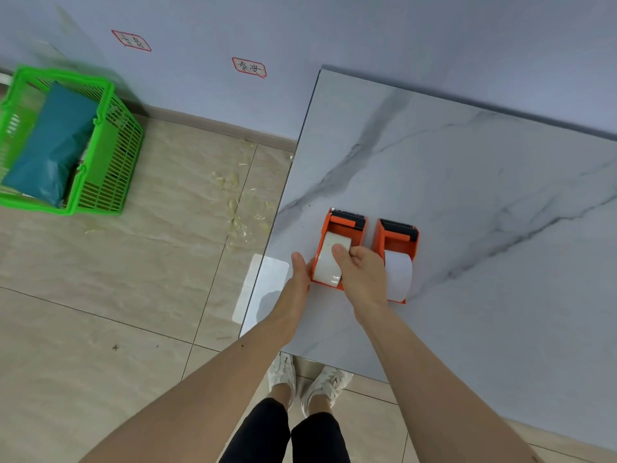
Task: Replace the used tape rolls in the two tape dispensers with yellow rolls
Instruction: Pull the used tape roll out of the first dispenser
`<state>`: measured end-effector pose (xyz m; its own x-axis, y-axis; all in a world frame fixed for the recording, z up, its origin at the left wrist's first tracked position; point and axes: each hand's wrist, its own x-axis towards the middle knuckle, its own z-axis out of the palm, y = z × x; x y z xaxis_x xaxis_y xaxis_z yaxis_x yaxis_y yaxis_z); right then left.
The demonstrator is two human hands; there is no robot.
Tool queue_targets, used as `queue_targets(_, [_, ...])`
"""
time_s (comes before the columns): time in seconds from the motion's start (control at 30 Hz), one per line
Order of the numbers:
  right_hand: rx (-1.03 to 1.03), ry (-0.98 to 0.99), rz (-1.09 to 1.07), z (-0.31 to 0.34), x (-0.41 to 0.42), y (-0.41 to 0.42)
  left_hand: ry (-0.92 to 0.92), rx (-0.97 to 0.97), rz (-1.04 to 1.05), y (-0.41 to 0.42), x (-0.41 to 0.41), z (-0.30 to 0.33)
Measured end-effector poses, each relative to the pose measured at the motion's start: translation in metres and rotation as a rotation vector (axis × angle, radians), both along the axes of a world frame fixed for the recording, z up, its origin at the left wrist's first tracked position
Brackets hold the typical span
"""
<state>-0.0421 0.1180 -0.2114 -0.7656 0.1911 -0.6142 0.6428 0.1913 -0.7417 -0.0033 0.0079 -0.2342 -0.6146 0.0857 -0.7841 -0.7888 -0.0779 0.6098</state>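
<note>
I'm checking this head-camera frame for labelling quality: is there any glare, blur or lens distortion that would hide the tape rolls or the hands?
Head view: wide-angle bending bows the marble table edge and the wall line; the green basket at the left rim is slightly smeared; a pale reflection sits on the table's near-left corner. Both hands, left hand and right hand, the left dispenser's white roll and the right dispenser's white roll are sharp and evenly lit.

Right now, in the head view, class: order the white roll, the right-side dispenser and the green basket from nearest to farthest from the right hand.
1. White roll, gripped by the right hand.
2. Right-side dispenser, just beside it on the table.
3. Green basket, far left on the floor.
</note>
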Motion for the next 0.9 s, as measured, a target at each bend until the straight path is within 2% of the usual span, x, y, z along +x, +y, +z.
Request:
queue_targets(0.43, [-0.006,-0.086,-0.030,0.017,-0.022,0.001,-0.012,0.010,-0.106,0.003,-0.011,0.018])
queue_targets(0.53, [-0.005,-0.089,-0.054,0.018,-0.021,-0.002,-0.026,0.032,0.015,-0.005,-0.006,0.008])
queue_targets(0.7, [-0.006,-0.075,-0.062,0.016,-0.021,-0.002,-0.010,-0.063,0.304,-0.010,0.008,-0.012])
queue_targets(0.9, [0.005,-0.070,-0.045,0.016,-0.024,0.003,-0.072,-0.153,0.406,-0.002,0.003,-0.029])
